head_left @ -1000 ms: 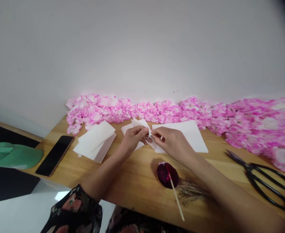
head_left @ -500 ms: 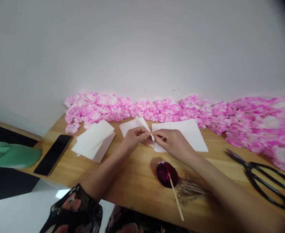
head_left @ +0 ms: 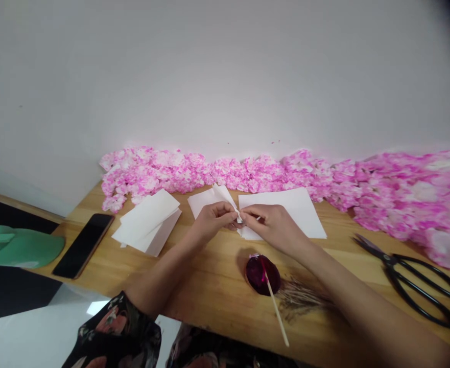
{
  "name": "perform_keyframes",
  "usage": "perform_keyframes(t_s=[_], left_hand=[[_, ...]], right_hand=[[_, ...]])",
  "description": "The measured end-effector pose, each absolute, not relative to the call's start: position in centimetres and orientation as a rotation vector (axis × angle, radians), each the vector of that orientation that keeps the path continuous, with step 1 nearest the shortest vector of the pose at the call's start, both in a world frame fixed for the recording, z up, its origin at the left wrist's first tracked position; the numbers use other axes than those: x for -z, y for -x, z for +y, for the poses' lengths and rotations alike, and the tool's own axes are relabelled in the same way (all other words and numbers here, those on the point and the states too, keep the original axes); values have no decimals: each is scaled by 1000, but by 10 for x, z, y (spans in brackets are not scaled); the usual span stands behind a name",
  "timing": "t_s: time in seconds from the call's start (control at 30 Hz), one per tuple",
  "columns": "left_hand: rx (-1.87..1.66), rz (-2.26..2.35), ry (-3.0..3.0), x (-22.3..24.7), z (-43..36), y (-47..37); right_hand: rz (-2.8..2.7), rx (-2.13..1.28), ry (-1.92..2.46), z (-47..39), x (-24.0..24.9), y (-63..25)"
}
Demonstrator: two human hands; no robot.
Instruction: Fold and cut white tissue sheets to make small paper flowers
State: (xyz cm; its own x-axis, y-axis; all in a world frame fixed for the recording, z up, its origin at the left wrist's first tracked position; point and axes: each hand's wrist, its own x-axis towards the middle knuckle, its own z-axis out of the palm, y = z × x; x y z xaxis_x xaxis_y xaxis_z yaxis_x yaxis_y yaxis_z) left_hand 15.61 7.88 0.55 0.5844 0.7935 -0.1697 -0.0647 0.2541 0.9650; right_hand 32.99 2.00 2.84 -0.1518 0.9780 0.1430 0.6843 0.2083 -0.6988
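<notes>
My left hand (head_left: 215, 217) pinches a folded piece of white paper (head_left: 223, 195), whose upper part fans out above the fingers. From the other side, my right hand (head_left: 270, 222) has its thumb and forefinger closed on the paper's narrow twisted end. The fingertips of both hands nearly meet there. Beneath and beyond my right hand lie flat white sheets (head_left: 303, 209). Nearer to me stands a round container of dark magenta liquid (head_left: 256, 281), with a thin wooden stick (head_left: 280, 319) leaning out over its rim.
Folded white papers (head_left: 148, 220), a black phone (head_left: 83, 245) and a green object (head_left: 21, 245) are at the left. Pink and white flowers (head_left: 228, 174) line the wall. Black scissors (head_left: 391, 260) lie right; thin dry stems (head_left: 305, 296) lie beside the container.
The fingertips of both hands have shifted slightly at the paper's narrow end, which now shows less. The whole view has moved very little.
</notes>
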Motion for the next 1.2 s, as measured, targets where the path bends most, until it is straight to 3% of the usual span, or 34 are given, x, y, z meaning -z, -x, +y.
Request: perform_keyframes(t_s=[0.2, 0.33, 0.57, 0.87, 1.03, 1.2], left_hand=[[-688, 730, -1298, -4, 80, -157], [-683, 779, -1354, -10, 86, -150], [-772, 1279, -1631, -11, 97, -100], [-499, 1523, -2175, -1, 83, -80], [-332, 1621, -2271, 3, 81, -80], [-108, 1720, -2427, 2, 78, -80]], right_hand=[[-1813, -713, 1593, 22, -27, -329], [-1521, -976, 1569, 30, -19, -337], [-1003, -1086, 1702, 31, -6, -371], [-1031, -1101, 1817, 25, 0, -382], [-1199, -1004, 1905, 25, -10, -384], [-1418, -499, 2026, 20, -25, -396]])
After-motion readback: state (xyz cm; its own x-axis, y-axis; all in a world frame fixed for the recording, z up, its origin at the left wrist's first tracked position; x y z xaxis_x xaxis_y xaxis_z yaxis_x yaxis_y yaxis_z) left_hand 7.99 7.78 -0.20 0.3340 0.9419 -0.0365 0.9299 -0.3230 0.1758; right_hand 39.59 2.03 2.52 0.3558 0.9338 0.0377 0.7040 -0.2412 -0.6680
